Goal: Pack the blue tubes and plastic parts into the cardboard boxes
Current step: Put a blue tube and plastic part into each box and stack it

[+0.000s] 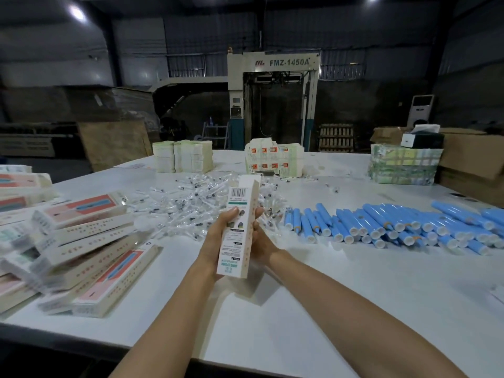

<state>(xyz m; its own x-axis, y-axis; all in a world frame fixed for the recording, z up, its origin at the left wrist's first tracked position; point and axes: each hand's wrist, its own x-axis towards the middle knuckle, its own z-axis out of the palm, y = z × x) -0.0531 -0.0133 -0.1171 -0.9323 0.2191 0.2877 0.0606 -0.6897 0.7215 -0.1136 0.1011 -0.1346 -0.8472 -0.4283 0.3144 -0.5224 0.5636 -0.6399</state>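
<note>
Cardboard box (pixel 240 227), long, slim and cream-white, held nearly upright above the white table (pixel 300 309), in the middle of the view. Barcode near its top, a green band below that, small print lower down, a row of small orange marks along its narrow side. Left hand (pixel 218 236) wrapped round its left edge; right hand (pixel 260 241) gripping the right side from behind, mostly hidden. Blue tubes (pixel 395 225) with white caps lying in a loose row to the right. Heap of clear plastic parts (pixel 191 203) just beyond the box. Pile of similar boxes (pixel 81 241) at left, blurred
</note>
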